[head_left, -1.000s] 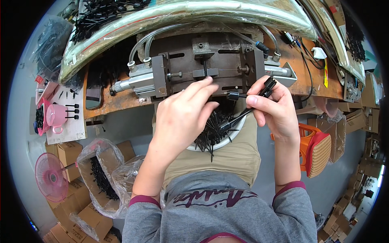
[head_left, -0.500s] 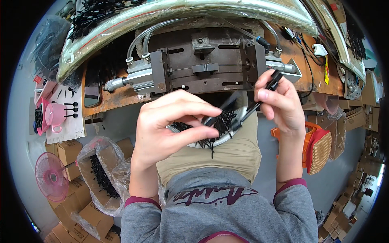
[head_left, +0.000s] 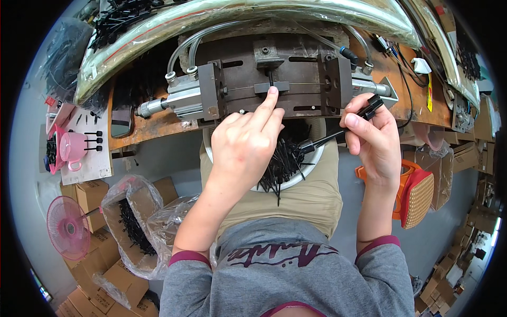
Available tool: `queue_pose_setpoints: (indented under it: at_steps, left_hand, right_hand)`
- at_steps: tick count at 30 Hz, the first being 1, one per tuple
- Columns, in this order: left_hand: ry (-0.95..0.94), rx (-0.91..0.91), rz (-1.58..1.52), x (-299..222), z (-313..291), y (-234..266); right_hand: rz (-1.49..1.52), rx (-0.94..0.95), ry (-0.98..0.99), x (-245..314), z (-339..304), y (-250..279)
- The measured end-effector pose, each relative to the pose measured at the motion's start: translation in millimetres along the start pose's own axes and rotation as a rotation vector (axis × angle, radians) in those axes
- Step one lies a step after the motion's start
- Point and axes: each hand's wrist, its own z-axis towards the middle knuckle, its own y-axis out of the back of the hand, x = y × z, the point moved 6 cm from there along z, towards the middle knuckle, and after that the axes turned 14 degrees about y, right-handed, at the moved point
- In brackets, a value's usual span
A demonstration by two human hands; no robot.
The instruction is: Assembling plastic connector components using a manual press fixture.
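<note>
Clamp (head_left: 261, 89) by the near edge of the desk (head_left: 145, 125), empty half a second ago, is being occupied by a black rod (head_left: 271, 78) being pressed under the left hand's index finger, others loosely curled, while more rods (head_left: 328, 139) are being pinched by the right hand (head_left: 374, 134).

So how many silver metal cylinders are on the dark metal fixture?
2: one silver metal cylinder at the left end of the dark metal fixture, a second cylinder at its right end, beyond the bare right hand. Any others would be hidden.

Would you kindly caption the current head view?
Left hand at the metal fixture, right hand holding slender black hardware.
</note>
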Motion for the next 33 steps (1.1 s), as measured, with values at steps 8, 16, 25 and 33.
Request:
queue_pose_setpoints:
  at_steps: [8,16,25,33]
  left_hand:
    - [0.012,0.040,0.024,-1.6,3.1,1.9]
    - [0.116,0.082,-0.180,1.6,3.3,13.9]
    - [0.090,0.290,-0.825,-14.8,-9.6,47.7]
    - [0.233,0.076,-0.385,6.7,-11.1,15.8]
  right_hand:
    - [-0.026,-0.014,0.009,-3.1,-0.7,0.9]
    - [-0.023,-0.069,0.041,-2.9,-0.4,1.8]
    - [0.138,0.006,-0.009,-6.2,3.2,-11.0]
    - [-0.068,-0.106,0.370,18.1,-1.3,-8.4]
